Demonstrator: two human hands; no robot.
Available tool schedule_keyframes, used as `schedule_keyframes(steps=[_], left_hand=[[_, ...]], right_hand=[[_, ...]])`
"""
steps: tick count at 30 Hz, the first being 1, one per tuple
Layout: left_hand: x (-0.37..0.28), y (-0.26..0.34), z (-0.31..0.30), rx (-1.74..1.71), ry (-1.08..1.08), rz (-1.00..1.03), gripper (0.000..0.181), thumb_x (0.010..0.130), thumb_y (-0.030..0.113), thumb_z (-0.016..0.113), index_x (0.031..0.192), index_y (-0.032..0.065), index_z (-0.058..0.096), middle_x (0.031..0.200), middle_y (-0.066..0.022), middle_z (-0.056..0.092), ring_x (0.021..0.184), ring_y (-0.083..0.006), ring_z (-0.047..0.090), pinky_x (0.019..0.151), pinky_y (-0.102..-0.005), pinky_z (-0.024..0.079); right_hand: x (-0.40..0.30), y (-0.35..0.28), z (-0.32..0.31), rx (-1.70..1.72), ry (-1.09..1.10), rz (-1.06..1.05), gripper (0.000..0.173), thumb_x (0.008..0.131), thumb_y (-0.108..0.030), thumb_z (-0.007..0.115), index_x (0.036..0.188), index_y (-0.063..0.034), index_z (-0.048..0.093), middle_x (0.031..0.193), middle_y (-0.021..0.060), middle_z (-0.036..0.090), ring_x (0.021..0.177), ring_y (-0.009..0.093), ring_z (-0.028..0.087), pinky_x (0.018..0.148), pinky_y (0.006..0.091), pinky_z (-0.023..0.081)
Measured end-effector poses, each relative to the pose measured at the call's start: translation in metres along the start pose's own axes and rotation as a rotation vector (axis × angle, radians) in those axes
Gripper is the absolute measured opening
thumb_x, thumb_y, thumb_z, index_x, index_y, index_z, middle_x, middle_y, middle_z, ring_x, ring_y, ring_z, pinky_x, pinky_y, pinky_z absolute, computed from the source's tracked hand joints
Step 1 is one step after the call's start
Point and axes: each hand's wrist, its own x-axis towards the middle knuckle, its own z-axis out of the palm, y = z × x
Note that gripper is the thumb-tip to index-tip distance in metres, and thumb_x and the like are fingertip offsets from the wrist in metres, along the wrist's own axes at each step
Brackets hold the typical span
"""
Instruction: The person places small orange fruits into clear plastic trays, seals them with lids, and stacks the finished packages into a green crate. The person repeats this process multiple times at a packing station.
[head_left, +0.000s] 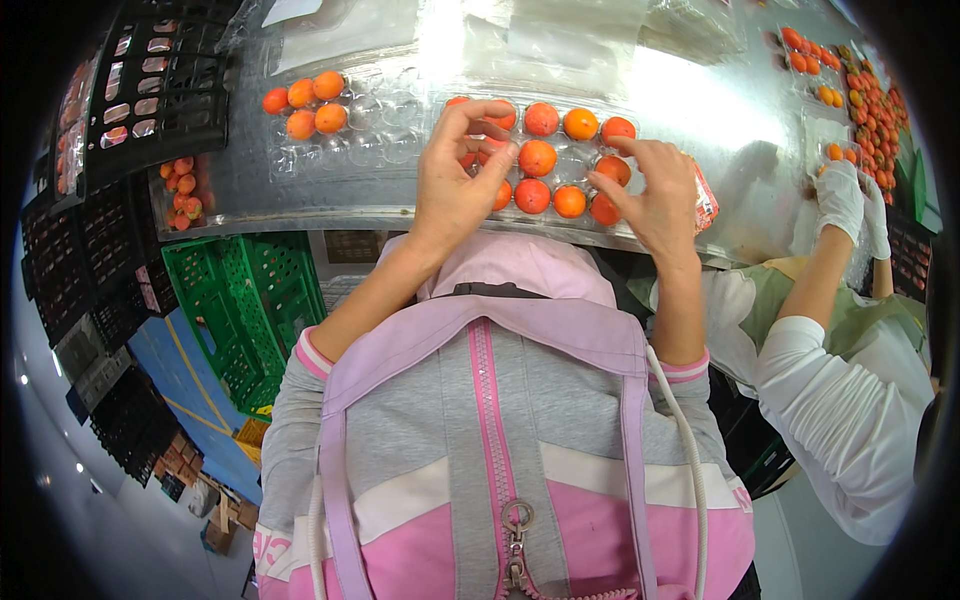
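Observation:
Several orange-red round fruits, which look like persimmons or tomatoes, sit in a clear plastic tray (576, 160) with moulded cups in front of me. My left hand (463, 169) hovers over the tray's left part, fingers curled and apart, hiding some fruits; whether it touches one I cannot tell. At the right end, my right hand (654, 187) has its fingers spread around a fruit (613, 171), with no clear grip. One cup in the middle row, between two fruits, holds nothing. Further left, a second clear tray (379, 146) carries several orange fruits (331, 118) in its left cups.
Clear plastic sheets or lids (525, 37) lie at the metal table's back. Black crates (157, 90) stand left, green crates (255, 315) below. A red-and-white printed packet (706, 199) is beside my right hand. At right, a co-worker's gloved hand (838, 196) is near another tray and piled fruit (874, 127).

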Motion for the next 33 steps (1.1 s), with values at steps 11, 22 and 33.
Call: schedule_keyframes(steps=[11, 22, 33], left_hand=[[-0.001, 0.001, -0.003, -0.042, 0.007, -0.017, 0.029, 0.086, -0.005, 0.064, 0.113, 0.0018, 0.06, 0.112, -0.0063, 0.06, 0.093, -0.0107, 0.059, 0.073, -0.023, 0.052], [-0.001, 0.007, -0.001, -0.386, -0.191, -0.394, 0.032, 0.095, 0.018, 0.065, 0.119, 0.0, 0.056, 0.109, -0.0071, 0.061, 0.081, -0.0089, 0.06, 0.072, -0.0231, 0.05], [-0.005, 0.007, 0.002, -0.283, -0.207, -0.101, 0.04, 0.082, 0.011, 0.078, 0.116, 0.0038, 0.058, 0.115, -0.0068, 0.063, 0.097, -0.0138, 0.062, 0.081, -0.0274, 0.05]], right_hand=[[0.019, -0.038, 0.041, -0.051, -0.118, -0.1, 0.043, 0.071, -0.034, 0.081, 0.103, -0.0085, 0.069, 0.089, 0.0055, 0.061, 0.089, 0.025, 0.057, 0.082, 0.0392, 0.039], [0.014, -0.026, 0.011, 1.013, -0.143, 0.286, 0.038, 0.072, -0.023, 0.083, 0.105, -0.0065, 0.073, 0.092, -0.0027, 0.062, 0.081, 0.01, 0.047, 0.072, 0.025, 0.04], [0.011, -0.029, 0.019, 1.224, -0.124, 0.344, 0.042, 0.076, -0.02, 0.082, 0.113, -0.0035, 0.069, 0.093, -0.0029, 0.062, 0.081, 0.007, 0.046, 0.075, 0.0225, 0.04]])
